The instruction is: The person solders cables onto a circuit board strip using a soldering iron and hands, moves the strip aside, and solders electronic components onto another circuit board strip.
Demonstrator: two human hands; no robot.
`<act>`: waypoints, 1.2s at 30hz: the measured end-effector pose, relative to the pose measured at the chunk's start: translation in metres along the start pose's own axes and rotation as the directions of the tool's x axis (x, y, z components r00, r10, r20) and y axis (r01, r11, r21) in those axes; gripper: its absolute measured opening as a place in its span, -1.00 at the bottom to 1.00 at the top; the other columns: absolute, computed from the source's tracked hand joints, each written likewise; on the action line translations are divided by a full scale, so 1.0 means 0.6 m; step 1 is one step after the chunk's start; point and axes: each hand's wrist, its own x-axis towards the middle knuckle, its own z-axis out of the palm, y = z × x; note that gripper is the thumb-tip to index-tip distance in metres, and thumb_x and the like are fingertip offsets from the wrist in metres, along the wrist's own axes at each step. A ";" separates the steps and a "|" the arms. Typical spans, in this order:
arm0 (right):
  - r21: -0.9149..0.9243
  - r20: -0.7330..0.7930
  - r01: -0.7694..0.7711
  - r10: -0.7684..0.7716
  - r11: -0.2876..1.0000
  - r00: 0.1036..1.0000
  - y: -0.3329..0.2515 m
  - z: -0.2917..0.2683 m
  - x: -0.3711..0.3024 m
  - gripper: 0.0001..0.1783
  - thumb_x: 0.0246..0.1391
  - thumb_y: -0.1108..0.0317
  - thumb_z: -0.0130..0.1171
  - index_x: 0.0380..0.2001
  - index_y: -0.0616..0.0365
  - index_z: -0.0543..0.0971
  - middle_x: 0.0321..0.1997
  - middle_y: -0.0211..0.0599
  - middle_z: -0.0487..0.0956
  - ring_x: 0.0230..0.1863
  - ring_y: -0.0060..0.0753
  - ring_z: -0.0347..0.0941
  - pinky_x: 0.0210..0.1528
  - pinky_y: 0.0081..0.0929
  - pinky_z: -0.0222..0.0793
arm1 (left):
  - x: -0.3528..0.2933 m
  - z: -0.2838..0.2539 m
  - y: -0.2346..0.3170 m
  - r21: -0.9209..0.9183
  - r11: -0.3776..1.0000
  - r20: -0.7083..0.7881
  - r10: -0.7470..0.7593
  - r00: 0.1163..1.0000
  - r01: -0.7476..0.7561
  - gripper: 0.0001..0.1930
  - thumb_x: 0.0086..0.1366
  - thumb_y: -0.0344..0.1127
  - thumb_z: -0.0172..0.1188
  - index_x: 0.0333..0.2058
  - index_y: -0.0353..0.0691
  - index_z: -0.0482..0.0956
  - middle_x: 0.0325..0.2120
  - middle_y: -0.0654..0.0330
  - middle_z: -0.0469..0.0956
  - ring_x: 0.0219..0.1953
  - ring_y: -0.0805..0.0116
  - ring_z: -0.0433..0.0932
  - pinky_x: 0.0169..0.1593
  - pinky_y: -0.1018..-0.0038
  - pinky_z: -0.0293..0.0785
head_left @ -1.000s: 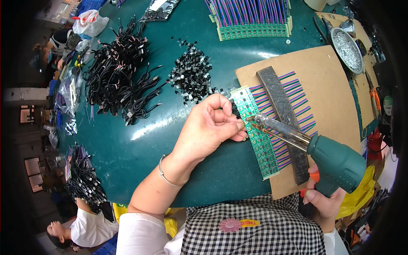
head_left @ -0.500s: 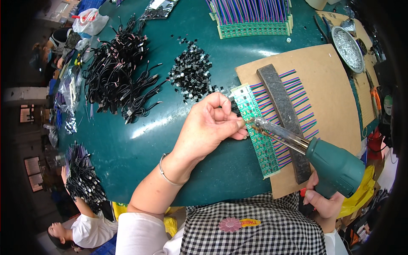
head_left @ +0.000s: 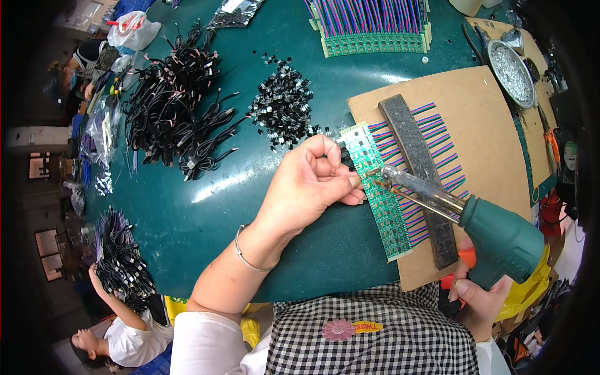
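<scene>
A green circuit board strip (head_left: 386,215) lies at the left edge of a brown cardboard sheet (head_left: 494,131), with thin coloured wires (head_left: 440,140) running off its right side. My left hand (head_left: 319,178) is closed in a pinch at the strip's left edge; what the fingertips hold is hidden. Just above them, small black connectors (head_left: 345,156) sit along that edge. My right hand (head_left: 478,294) grips a green soldering gun (head_left: 503,240) by its handle, an orange trigger showing by the finger. Its metal tip hovers over or touches the strip near my left fingertips; I cannot tell which.
A dark heavy bar (head_left: 415,169) lies across the wires. On the green table (head_left: 231,256) are a pile of small black connectors (head_left: 281,103), a heap of black cables (head_left: 169,106) and more wired boards (head_left: 375,44). A metal dish (head_left: 512,74) stands far right. A co-worker (head_left: 134,337) sits at left.
The soldering gun has shifted slightly right, its tip drawing back from my left fingertips, and its orange trigger has come into sight. My left hand and the strip have stayed put.
</scene>
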 end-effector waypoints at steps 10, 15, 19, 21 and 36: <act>0.016 -0.034 0.005 -0.004 1.000 0.999 0.004 -0.007 0.000 -0.35 -0.33 0.63 0.23 -0.04 0.47 0.30 -0.10 0.08 0.45 -0.54 -0.45 0.39 -0.58 -0.60 0.37 | 0.002 0.001 0.002 0.008 1.000 -0.007 0.005 1.000 -0.005 -0.72 0.07 -0.64 0.15 -0.44 -0.18 0.22 -0.53 0.12 0.55 -0.46 0.33 0.60 -0.37 0.49 0.61; 0.161 -0.151 0.234 -0.211 0.959 0.966 0.001 -0.025 0.017 -0.24 -0.39 0.54 0.26 -0.04 0.56 0.18 -0.21 0.13 0.41 -0.76 -0.47 0.30 -0.80 -0.63 0.29 | 0.006 0.007 0.003 -0.020 1.000 0.007 0.005 1.000 -0.005 -0.73 0.07 -0.65 0.14 -0.43 -0.19 0.23 -0.53 0.12 0.55 -0.46 0.32 0.60 -0.38 0.49 0.60; 0.176 -0.154 0.338 -0.313 0.925 0.937 -0.021 -0.049 0.039 -0.24 -0.33 0.41 0.24 -0.04 0.56 0.16 -0.55 -0.14 0.41 -0.81 -0.52 0.26 -0.84 -0.65 0.23 | 0.001 0.007 0.004 -0.019 1.000 -0.017 0.002 1.000 -0.002 -0.74 0.07 -0.67 0.12 -0.42 -0.19 0.24 -0.52 0.09 0.55 -0.47 0.31 0.60 -0.38 0.50 0.61; 0.138 -0.154 0.438 -0.418 0.888 0.895 -0.035 -0.064 0.060 -0.25 -0.27 0.39 0.19 0.00 0.54 0.13 -0.68 -0.26 0.34 -0.82 -0.55 0.25 -0.84 -0.67 0.21 | -0.004 0.007 0.005 -0.003 1.000 0.000 0.005 1.000 -0.005 -0.75 0.09 -0.66 0.10 -0.42 -0.19 0.23 -0.52 0.11 0.54 -0.46 0.34 0.60 -0.36 0.53 0.60; -0.236 -0.301 0.551 -0.599 0.800 0.742 -0.034 -0.147 0.121 -0.45 -0.02 0.46 0.00 0.07 0.44 0.22 -0.64 -0.42 0.27 -0.72 -0.64 0.20 -0.64 -0.75 0.11 | -0.027 -0.076 0.068 0.420 0.904 -0.176 0.168 0.970 -0.080 -0.91 0.18 -0.55 0.10 -0.33 -0.33 0.40 -0.41 0.11 0.56 -0.42 0.45 0.54 -0.32 0.57 0.52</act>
